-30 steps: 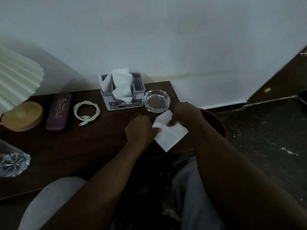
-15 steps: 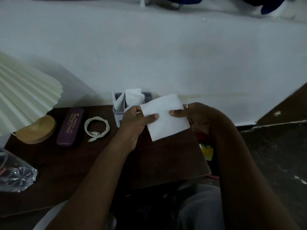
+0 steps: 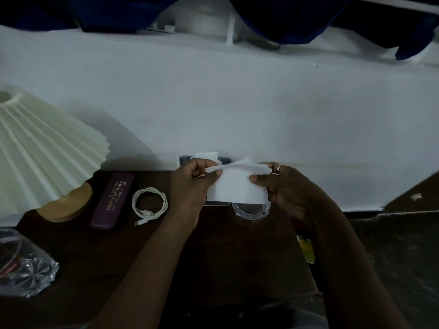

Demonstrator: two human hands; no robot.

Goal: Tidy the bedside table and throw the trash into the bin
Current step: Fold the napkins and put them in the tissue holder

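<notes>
Tissue [image 3: 237,186], pinched by the hands (left hand [image 3: 190,184], right hand [image 3: 287,188]), partly hides a box [image 3: 225,159] holding tissues.

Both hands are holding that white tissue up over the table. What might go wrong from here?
The tissue is thin and pinched by the left hand and right hand; pulling apart might tear it. The glass dish sits just below the hands, near the right edge of the table, so a lowered wrist might knock it off. The white cable lies beside the left forearm and might get swept along.
</notes>
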